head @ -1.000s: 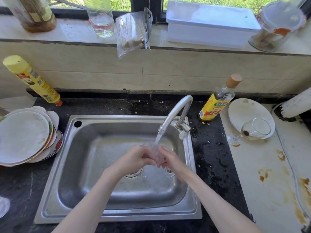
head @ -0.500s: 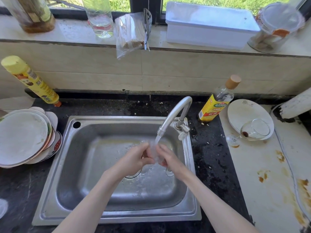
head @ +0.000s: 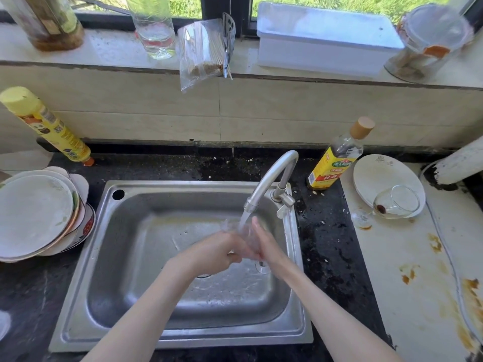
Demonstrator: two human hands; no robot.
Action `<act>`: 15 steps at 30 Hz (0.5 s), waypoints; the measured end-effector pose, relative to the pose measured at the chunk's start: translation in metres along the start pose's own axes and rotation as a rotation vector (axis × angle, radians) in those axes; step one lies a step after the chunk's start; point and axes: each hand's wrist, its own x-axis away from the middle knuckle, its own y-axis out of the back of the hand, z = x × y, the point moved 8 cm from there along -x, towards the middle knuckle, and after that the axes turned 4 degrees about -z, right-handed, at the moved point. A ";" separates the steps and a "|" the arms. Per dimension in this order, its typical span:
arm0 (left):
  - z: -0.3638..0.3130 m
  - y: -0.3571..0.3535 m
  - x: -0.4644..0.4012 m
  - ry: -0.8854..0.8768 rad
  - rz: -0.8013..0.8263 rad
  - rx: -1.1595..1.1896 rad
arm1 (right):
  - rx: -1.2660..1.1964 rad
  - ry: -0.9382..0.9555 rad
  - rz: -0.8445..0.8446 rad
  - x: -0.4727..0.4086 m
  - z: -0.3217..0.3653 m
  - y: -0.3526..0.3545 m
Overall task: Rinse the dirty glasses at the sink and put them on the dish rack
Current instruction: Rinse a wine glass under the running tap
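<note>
The person is standing at the sink (head: pixel 136 257) and rinsing a stemmed glass (head: pixel 245 235) under the running tap (head: pixel 271 176), whose stream is falling right onto the glass between the two hands. The left hand (head: pixel 217 253) is curling round the bowl of the glass from its own side, fingers bent and gripping. The right hand (head: pixel 264 244) is lying against the other side with its fingers fairly straight, pressing or rubbing the wet glass rather than wrapping it; the foot of the glass is showing just below that hand, over the sink bottom. So the rinsing step is under way, and I judge it to be the first half of the job for this glass. Well off beyond the right hand, on the pale desk (head: pixel 407 283), a second glass (head: pixel 394 202) is lying on its side against a white plate (head: pixel 376 173), a dark dreg in it, waiting its turn. Beyond the left hand a stack of plates (head: pixel 36 212) is sitting beside the sink. I cannot pick out a dish rack from here, so the next move is calling for a firm hold on the slippery stem, a tip to drain, and a careful carry to wherever the rack stands.
</note>
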 end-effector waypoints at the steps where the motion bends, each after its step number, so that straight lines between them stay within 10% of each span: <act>1: 0.000 0.001 -0.002 0.010 0.020 -0.073 | -0.010 -0.017 0.016 0.000 -0.004 -0.002; 15: 0.004 0.019 -0.003 0.043 -0.141 -0.046 | -0.048 0.031 0.062 -0.011 -0.004 -0.008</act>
